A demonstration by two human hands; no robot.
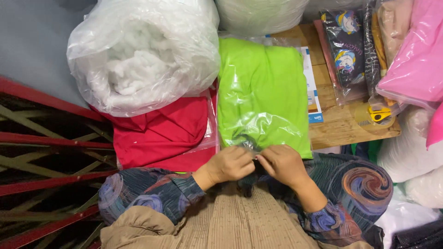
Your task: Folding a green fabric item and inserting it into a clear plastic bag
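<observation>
Left hand: the left hand is held just in front of the body, knuckles up, wrist bent inward; its fingers are pinched on the near edge of the clear plastic bag.
Right hand: the right hand is set beside the left, the two touching at the fingertips; its fingers are closed on the same bag edge.
Sleeves: both forearms are covered by swirl-patterned sleeves, elbows spread outward.
Held item: the green folded garment is enclosed in the clear plastic bag and lies flat on the desk, its near end at the hands.
Risk, tearing: the thin film is judged likely to split if the two pinches are pulled apart unevenly.
Risk, slipping: the glossy bag may slide off the desk edge toward the lap, since only the near edge is gripped.
Left neighbour: a red bagged garment lies touching the green one.
Behind red item: a large clear sack of white stuffing rests partly on it.
Right side: a yellow tape dispenser and dark printed packets are placed further back; pink bagged goods lie beyond.
</observation>
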